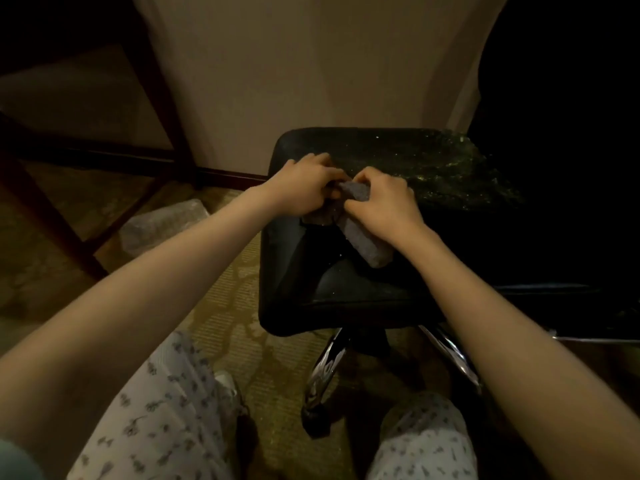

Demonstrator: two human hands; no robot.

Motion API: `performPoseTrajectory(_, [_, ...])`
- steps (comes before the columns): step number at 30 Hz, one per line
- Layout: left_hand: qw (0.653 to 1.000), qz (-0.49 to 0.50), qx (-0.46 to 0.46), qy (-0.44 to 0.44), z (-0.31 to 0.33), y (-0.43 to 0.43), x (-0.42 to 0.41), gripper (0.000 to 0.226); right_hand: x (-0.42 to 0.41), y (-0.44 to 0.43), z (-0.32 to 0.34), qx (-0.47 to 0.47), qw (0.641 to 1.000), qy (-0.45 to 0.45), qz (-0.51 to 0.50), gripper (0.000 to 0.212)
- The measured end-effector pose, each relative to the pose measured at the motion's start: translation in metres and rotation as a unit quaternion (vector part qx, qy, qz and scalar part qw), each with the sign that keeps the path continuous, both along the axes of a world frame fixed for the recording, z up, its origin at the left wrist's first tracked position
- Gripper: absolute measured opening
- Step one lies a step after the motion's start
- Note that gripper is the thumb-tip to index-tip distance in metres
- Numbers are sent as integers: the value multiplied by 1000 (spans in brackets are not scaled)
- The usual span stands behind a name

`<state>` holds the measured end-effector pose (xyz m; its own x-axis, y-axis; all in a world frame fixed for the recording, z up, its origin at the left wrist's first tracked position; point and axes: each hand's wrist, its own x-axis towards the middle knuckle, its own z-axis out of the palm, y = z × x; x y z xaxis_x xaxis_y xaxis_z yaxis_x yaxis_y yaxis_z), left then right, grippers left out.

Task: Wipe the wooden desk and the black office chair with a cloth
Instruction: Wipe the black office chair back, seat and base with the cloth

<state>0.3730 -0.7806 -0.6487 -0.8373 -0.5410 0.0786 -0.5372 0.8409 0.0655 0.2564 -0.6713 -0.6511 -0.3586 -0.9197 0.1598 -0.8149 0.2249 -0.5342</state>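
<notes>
Both hands work a grey cloth [360, 220] over the black chair [346, 299] seat. The left hand [304, 188] has its fingers [320, 161] curled tight around one bunched end. The right hand [384, 199] pinches the other end, fingers folded under, the rest of the cloth trailing beneath its wrist onto the seat. Dark wooden table [162, 109] legs stand to the left on the carpet [235, 289].

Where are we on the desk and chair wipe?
Done: nothing can be confirmed; the dark wooden desk shows only its legs. In hand: both the left hand and right hand grip the grey folded cloth on the black padded office chair seat. Left: the seat's far right part is covered in pale specks, so it looks unwiped; the chrome chair base looks untouched.
</notes>
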Motion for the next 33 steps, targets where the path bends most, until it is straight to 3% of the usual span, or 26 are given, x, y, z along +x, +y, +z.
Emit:
performPoseTrajectory(3, [994, 0, -46, 94, 15, 20, 8, 38, -15, 13, 14, -56, 994, 58, 76, 33])
performPoseTrajectory(6, [986, -54, -89, 132, 11, 40, 21, 36, -27, 29, 11, -63, 984, 8, 169, 35])
performPoseTrajectory(9, [992, -84, 11, 97, -12, 51, 33, 23, -24, 34, -10, 30, 970, 36, 239, 40])
performPoseTrajectory(11, [987, -56, 99, 109, -23, 49, 35, 16, -22, 27, -17, 39, 965, 102, 236, 41])
performPoseTrajectory(18, [985, 35, 81, 148, -31, 13, 21, 37, -16, -19, -26, -19, 955, 249, 163, 47])
performPoseTrajectory(22, [973, 23, 126, 195, -16, 14, 30, 37, -13, -13, -12, -64, 966, 195, 159, 42])
performPoseTrajectory(25, [975, -4, 168, 143, 0, 17, 48, 25, -2, 1, -6, -41, 964, 161, 208, 43])
performPoseTrajectory(28, [969, 0, 235, 76, 2, 25, 64, 25, 13, 15, -20, -6, 944, 212, 254, 53])
performPoseTrajectory(33, [962, 33, 220, 159, -17, 22, 59, 26, 5, -6, -26, -37, 932, 266, 242, 55])
